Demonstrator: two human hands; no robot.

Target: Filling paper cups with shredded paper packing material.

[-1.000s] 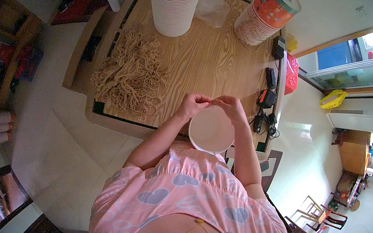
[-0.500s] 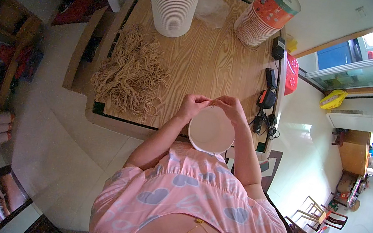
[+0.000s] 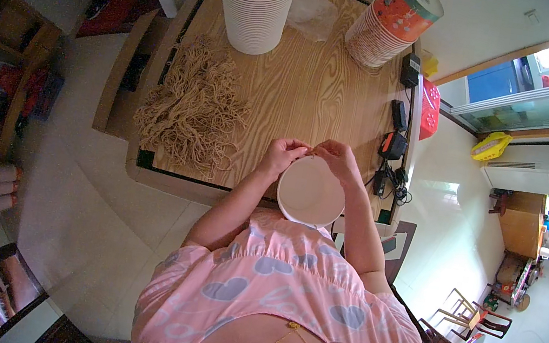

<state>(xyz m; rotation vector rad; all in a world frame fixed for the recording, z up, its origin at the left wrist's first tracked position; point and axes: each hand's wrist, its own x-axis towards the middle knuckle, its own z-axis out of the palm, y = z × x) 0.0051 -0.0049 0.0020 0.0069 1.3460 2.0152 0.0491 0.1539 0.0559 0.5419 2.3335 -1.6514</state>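
An open white paper bucket sits at the table's near edge against my body, its mouth facing up. Over its far rim my left hand and my right hand meet, fingertips pinched together. Between them is a small tan bit that looks like thin cord, mostly hidden by the fingers. A loose heap of tan cords lies on the table to the left of my hands. Farther off stands a tall stack of paper buckets, white below and orange printed on top.
A second stack of orange printed buckets, tan strands along its rims, leans at the far right. Between the stacks lies a clear plastic bag. Black adapters and cables line the wooden table's right edge, beside a red container.
My hands stay pinched at the bucket's far rim, with only slight finger movement. The bucket and everything on the table keep their places.
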